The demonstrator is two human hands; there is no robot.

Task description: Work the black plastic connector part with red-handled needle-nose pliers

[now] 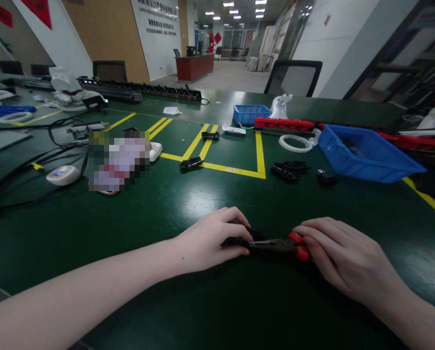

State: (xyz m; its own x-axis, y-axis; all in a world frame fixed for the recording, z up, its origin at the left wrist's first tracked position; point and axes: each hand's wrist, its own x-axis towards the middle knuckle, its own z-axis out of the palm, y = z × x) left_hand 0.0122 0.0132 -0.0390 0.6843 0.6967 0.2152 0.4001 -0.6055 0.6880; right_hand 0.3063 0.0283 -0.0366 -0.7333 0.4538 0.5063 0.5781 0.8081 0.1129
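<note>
In my right hand (343, 253) is a pair of pliers (276, 244) with red handles and dark, narrow jaws that point left. My left hand (215, 238) is closed around a small black part (235, 240), mostly hidden by the fingers and low over the green table. The plier tips meet this part beside my left fingertips; whether the jaws grip it I cannot tell. Farther off, similar black parts lie on the table: one black piece (191, 164) at the yellow tape, another black piece (210, 135) behind it, and a cluster of black parts (288, 170) to the right.
A large blue bin (371, 155) stands at the right, with a smaller blue bin (252, 114) farther back. Between them are a tape roll (295, 143) and a red strip (283, 124). On the left are a blurred-out phone (118, 163), a white device (63, 175) and black cables (16, 194).
</note>
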